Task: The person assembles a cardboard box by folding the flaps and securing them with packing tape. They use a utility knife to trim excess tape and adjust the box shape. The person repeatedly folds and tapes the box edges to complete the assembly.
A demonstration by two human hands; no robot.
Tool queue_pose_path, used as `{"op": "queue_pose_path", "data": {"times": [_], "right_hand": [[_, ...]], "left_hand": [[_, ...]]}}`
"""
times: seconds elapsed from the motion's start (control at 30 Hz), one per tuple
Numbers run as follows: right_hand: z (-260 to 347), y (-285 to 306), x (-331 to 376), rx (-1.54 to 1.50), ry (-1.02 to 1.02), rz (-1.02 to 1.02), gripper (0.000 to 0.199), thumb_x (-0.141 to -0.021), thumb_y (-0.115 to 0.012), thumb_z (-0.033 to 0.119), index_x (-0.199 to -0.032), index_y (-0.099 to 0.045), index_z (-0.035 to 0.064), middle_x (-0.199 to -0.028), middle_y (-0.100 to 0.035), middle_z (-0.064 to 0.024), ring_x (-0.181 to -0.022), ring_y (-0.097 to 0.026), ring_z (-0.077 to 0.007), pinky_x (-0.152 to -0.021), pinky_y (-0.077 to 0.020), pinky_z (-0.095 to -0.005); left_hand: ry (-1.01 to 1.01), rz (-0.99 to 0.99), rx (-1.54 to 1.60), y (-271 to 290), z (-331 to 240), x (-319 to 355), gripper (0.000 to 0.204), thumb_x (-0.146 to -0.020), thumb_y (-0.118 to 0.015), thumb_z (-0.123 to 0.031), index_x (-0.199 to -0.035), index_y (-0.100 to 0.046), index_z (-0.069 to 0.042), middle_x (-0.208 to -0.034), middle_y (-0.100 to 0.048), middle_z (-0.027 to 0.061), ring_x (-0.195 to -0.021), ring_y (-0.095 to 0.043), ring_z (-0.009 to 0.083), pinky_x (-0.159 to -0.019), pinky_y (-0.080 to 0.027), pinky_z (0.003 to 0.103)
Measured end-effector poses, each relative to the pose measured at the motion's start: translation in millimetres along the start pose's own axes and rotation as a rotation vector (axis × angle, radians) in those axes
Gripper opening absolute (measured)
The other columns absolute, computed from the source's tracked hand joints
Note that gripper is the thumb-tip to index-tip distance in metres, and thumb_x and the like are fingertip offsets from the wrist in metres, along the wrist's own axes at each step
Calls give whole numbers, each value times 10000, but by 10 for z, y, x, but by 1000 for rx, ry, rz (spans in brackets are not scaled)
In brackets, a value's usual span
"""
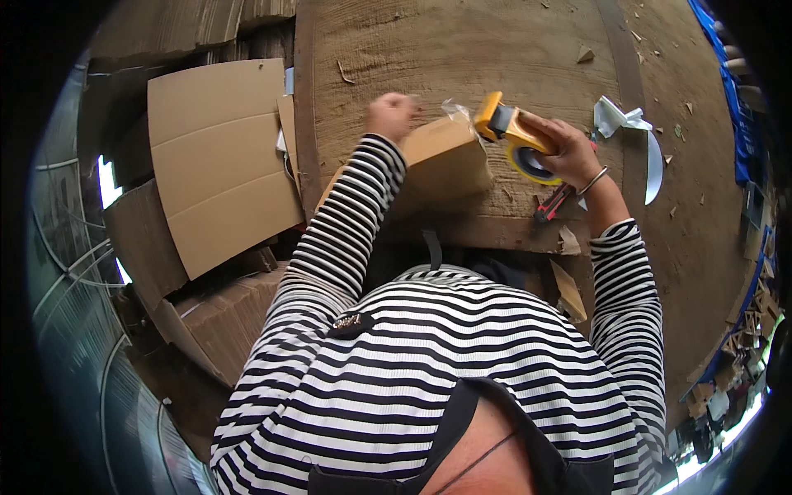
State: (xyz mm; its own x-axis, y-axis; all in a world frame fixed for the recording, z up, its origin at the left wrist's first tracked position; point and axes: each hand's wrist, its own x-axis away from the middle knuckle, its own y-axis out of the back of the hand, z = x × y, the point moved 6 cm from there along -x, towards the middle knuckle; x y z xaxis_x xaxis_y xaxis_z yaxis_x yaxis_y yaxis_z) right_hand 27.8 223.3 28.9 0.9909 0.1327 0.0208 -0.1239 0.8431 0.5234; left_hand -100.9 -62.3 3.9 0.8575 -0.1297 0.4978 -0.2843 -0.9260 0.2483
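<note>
A brown cardboard box (445, 165) rests near the front edge of the wooden worktable, below and between my hands. Clear tape (455, 111) sticks up from its far right end. My right hand (565, 148) grips a yellow tape dispenser (518, 136) just right of that end, its tape roll facing down toward the table. Smeared by motion, my left hand (391, 115) is at the box's far left corner; its fingers look curled, but whether they hold anything is unclear. Below the dispenser lies a red and black utility knife (553, 203), partly hidden by my right wrist.
A flat creased cardboard sheet (219, 157) leans left of the worktable (462, 49), above stacked cardboard (235, 322). Crumpled white backing paper (615, 117) lies at the right. Cardboard scraps (586, 54) are scattered about, and a blue sheet (730, 91) hangs at the far right.
</note>
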Motion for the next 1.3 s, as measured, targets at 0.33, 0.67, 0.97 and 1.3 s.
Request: {"op": "queue_pose_path", "data": {"times": [0.33,0.67,0.97,1.3], "right_hand": [[-721,221,16,-669,-340,55,641,-685,-552,-144,-1304,-494,10,-1264,-538,-71,-1114,-533,-136,-955,-417,-235],[325,738,167,167,128,-81,696,-568,-746,-19,-1209,-614,219,-775,-550,-53,-680,-556,-213,-632,-479,-288],[383,649,138,369,156,-76,728,-557,-726,-12,-1201,-605,306,-734,-510,-32,-647,-571,-213,-579,-494,-312],[279,609,111,221,129,-120,724,-557,-726,-1,-1207,-601,291,-739,-509,-41,-648,-570,-215,-576,-487,-315]], "left_hand": [[73,18,-69,-161,347,-35,278,-946,-522,-302,-915,-587,-33,-686,-558,-10,-568,-469,50,-490,-419,204],[-30,355,251,-1222,-425,480,462,-916,-508,-466,-996,-627,-27,-857,-623,25,-762,-593,93,-684,-498,224],[-330,192,-254,-1230,-667,622,268,-879,-632,-284,-917,-660,-20,-840,-667,59,-757,-623,134,-677,-500,267],[119,170,260,-1094,-293,357,201,-926,-532,-197,-886,-640,-32,-742,-632,21,-610,-567,74,-597,-498,231]]}}
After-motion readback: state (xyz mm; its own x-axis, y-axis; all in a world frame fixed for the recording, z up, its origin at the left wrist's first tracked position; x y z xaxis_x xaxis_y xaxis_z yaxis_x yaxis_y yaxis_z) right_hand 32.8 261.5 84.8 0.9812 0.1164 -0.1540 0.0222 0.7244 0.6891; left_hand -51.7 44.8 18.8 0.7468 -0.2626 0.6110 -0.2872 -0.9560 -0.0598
